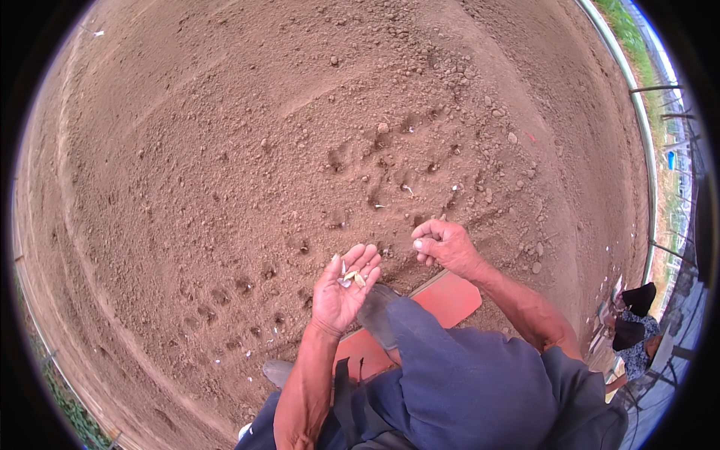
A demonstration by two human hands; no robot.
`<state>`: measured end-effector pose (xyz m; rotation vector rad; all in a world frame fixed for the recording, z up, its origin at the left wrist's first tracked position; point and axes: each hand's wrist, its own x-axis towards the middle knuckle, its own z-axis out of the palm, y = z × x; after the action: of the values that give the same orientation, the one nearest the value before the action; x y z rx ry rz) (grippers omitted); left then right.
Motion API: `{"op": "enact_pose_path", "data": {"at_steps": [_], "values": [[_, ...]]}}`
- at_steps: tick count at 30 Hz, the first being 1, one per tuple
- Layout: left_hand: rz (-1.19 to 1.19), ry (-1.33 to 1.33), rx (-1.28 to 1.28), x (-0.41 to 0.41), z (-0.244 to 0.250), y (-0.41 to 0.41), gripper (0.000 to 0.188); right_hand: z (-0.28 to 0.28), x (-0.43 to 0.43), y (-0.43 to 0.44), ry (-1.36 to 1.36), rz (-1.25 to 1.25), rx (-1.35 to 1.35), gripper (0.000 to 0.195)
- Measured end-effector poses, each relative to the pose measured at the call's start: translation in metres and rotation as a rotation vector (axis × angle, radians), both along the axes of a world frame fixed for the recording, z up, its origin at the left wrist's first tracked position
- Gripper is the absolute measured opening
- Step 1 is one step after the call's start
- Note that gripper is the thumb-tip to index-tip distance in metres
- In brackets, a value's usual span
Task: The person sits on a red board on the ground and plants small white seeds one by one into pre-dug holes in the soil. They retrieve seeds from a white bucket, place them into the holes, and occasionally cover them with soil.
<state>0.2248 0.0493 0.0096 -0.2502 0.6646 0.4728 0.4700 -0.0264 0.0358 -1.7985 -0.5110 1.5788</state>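
Several pale, papery seeds or cloves (351,277) lie across the fingers of my left hand (338,295), which is palm up and slightly cupped. To its right, my right hand (447,245) is held above the soil with the thumb against the curled fingers; whether anything small is pinched there cannot be told. Below and around both hands is loose brown soil (253,197) with many small holes. A white sprout-like piece (407,189) lies in one hole, and another pale piece (379,206) lies nearby.
A flat red board (447,301) lies under and beside my shoe (378,315). Small clods (512,138) are scattered on the soil. A pale curved rail (641,112) and netting border the right side. Another person (635,332) is low down at the right edge.
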Motion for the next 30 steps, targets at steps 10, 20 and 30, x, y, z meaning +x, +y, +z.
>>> {"op": "enact_pose_path", "data": {"at_steps": [10,20,30], "values": [[-0.025,0.024,0.009,-0.003,0.000,0.007,0.051,-0.025,0.081,-0.092,-0.404,-0.447,-0.056,0.010],[-0.025,0.007,0.056,-0.006,0.008,0.008,0.051,-0.023,0.182,-0.111,-0.698,-0.547,-0.041,0.018],[-0.022,0.016,0.049,-0.007,0.006,0.007,0.051,-0.034,0.171,-0.180,-0.774,-0.562,-0.269,0.017]]}}
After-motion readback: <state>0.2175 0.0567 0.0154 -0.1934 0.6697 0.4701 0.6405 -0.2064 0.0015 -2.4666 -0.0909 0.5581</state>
